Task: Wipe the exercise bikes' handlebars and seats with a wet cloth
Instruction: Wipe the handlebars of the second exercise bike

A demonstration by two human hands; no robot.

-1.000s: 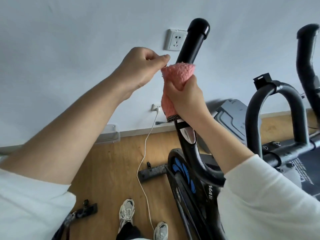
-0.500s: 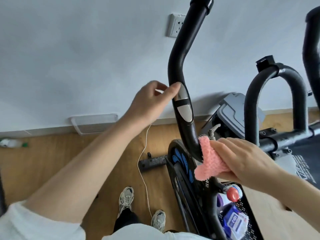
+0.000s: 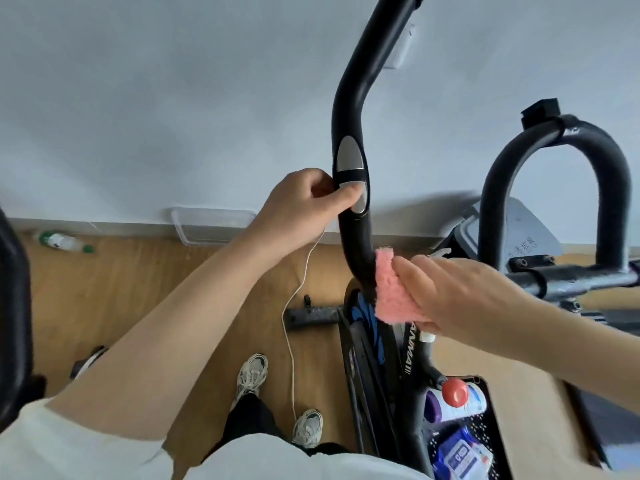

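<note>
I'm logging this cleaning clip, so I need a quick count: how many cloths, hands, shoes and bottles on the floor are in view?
Cloths: 1, the pink cloth
Hands: 2, left hand gripping the handlebar, right hand holding the cloth
Shoes: 2
Bottles: 1, the bottle on the floor
Total: 6

Top of handlebar (image 3: 349, 109) cut off above; socket (image 3: 403, 50) half hidden behind it.

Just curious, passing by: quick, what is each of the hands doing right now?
Left hand: closed, gripping the handlebar.
Right hand: closed on the cloth, holding it against the handlebar.
</note>
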